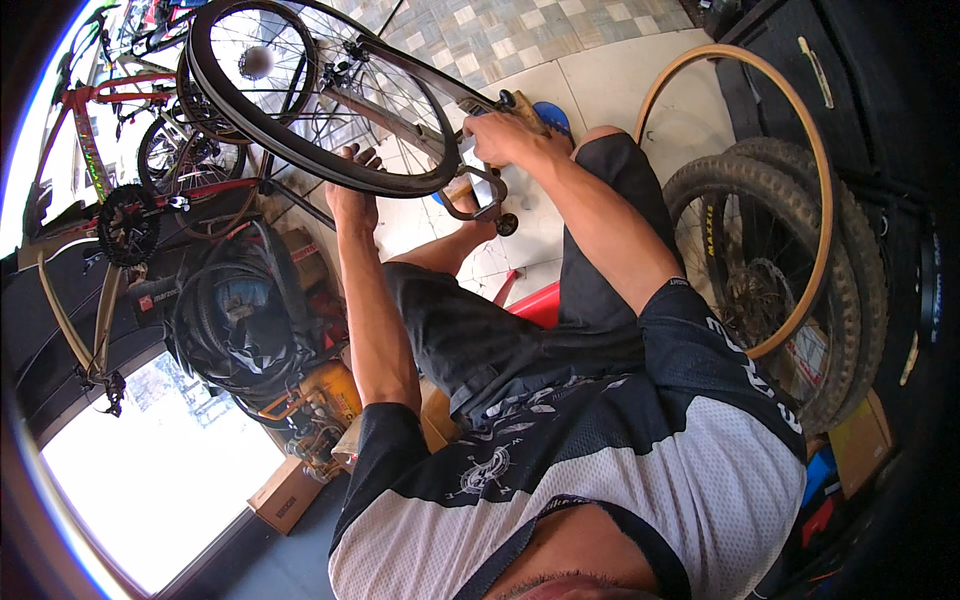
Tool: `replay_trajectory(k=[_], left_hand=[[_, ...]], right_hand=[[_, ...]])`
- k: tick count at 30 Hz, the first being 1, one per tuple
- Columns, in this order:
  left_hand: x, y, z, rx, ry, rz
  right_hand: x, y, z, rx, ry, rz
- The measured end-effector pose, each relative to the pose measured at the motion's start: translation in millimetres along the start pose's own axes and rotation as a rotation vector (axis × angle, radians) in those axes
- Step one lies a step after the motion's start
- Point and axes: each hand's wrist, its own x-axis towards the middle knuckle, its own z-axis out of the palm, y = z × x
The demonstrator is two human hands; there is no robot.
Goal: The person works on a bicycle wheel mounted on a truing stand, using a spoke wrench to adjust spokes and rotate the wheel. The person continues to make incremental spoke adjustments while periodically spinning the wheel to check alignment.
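A bicycle wheel with a black tyre and thin spokes is tilted in front of me, in a grey metal wheel-truing stand. My left hand is at the wheel's near left side, its curled fingers on the rim and partly hidden by it. On the right, my right hand has its fingers closed round the upper part of the stand, just past the tyre. A small dark round knob sticks out at the stand's lower end. My bent knees are on either side of it.
Thick knobbly tyres and a tan hoop-like rim lean at the right against dark cabinets. Bicycles with a red frame stand at the far left. Beneath them are black coiled tubes, a yellow machine and a cardboard box.
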Motion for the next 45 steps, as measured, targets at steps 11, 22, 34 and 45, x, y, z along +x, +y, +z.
replay_trajectory(k=[11,22,34,45], left_hand=[[-7.2,1.9,18.2,0.109,-0.101,-0.018],[9.4,35.1,3.2,0.103,-0.058,0.048],[8.2,-50.9,-2.7,0.259,-0.129,-0.101],[25.2,-81.2,-9.7,0.273,-0.132,-0.164]], right_hand=[[2.3,6.2,3.4,0.009,0.024,0.001],[4.0,3.7,5.9,-0.016,0.008,-0.017],[4.0,1.2,3.3,-0.025,-0.028,0.012],[11.4,3.6,8.1,-0.048,-0.043,0.028]])
